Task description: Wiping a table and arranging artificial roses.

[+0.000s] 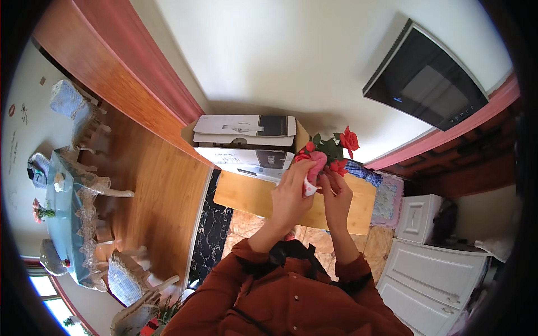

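Observation:
My left hand (293, 191) is closed around a small pink thing (318, 164) with a white, pink-spotted lower part (310, 187); I cannot tell what kind of thing it is. Close to its right side is my right hand (335, 191), with bent fingertips near the white part and the flowers; whether it grips anything is hidden. Red artificial-looking roses (349, 142) with green leaves (329, 149) stand just beyond both hands. Beneath them lies a light wooden tabletop (248, 195). An open white and black cardboard box (243, 126) stands at the back, left of the flowers.
A blue plaid cloth (365, 173) lies by the tabletop's right end. White cabinets (433, 269) stand at lower right. A black-fronted panel (428, 80) hangs on the wall. At left, a dining table with a blue cover (63, 218) has chairs around it.

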`<action>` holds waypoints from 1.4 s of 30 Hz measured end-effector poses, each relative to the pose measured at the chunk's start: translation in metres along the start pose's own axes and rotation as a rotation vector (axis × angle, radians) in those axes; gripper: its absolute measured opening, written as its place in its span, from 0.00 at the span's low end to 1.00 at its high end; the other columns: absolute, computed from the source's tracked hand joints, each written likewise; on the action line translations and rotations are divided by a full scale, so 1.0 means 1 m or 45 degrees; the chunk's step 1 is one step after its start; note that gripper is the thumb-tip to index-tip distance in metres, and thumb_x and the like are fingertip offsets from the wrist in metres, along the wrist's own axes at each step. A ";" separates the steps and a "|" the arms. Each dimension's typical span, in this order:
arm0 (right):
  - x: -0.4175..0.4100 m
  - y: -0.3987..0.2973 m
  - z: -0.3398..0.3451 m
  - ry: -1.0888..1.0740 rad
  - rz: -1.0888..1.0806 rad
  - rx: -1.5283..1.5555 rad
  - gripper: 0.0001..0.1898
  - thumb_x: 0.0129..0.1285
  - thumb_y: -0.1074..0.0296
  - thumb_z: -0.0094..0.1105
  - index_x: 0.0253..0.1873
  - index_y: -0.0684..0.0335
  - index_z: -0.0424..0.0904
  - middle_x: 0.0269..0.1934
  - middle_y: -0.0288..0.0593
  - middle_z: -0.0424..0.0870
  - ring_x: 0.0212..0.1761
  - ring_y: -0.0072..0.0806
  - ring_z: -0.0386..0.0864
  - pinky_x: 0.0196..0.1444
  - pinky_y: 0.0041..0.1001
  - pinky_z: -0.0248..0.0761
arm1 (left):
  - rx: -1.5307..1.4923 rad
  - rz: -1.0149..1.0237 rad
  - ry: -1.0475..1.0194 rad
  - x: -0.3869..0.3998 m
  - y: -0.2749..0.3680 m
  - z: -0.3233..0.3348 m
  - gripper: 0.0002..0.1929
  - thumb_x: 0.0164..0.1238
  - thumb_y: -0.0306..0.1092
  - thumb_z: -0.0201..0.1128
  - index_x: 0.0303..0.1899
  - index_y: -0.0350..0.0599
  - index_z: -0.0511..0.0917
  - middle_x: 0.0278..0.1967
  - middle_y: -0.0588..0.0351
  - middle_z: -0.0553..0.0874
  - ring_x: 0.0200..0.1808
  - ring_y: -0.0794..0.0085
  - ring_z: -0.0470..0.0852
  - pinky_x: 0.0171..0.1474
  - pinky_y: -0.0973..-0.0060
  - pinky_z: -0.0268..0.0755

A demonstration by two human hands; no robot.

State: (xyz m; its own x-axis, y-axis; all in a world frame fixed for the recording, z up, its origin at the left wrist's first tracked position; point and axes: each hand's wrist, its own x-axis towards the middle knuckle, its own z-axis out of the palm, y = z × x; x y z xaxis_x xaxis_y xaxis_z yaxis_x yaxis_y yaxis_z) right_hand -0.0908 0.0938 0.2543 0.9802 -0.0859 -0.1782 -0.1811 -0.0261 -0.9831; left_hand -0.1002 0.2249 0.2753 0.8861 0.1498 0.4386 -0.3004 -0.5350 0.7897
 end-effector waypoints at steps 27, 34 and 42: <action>0.012 0.006 -0.006 -0.049 0.324 0.724 0.25 0.81 0.55 0.45 0.73 0.66 0.64 0.64 0.49 0.78 0.66 0.35 0.77 0.65 0.33 0.71 | 0.027 -0.088 0.037 0.014 -0.013 0.034 0.28 0.56 0.26 0.68 0.61 0.52 0.75 0.48 0.55 0.84 0.48 0.55 0.84 0.43 0.65 0.79; 0.019 -0.003 -0.003 -0.045 0.360 0.574 0.22 0.79 0.54 0.49 0.68 0.64 0.70 0.60 0.43 0.81 0.61 0.28 0.80 0.62 0.30 0.73 | 0.075 -0.198 -0.135 0.010 -0.017 0.029 0.34 0.55 0.26 0.68 0.67 0.54 0.71 0.49 0.55 0.83 0.48 0.54 0.83 0.43 0.61 0.79; 0.032 -0.002 0.001 -0.036 0.399 0.434 0.13 0.75 0.57 0.58 0.50 0.61 0.83 0.43 0.36 0.87 0.43 0.20 0.85 0.47 0.23 0.79 | 0.069 -0.162 -0.182 0.009 -0.026 0.031 0.29 0.55 0.28 0.69 0.62 0.54 0.77 0.51 0.57 0.83 0.50 0.53 0.84 0.46 0.61 0.79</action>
State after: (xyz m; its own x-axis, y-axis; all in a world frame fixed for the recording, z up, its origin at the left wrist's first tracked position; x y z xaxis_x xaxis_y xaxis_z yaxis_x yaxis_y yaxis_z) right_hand -0.0593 0.0918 0.2505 0.8852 -0.0104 -0.4652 -0.4367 0.3264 -0.8383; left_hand -0.0736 0.2139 0.2452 0.9580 0.1019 0.2682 -0.1666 -0.5635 0.8092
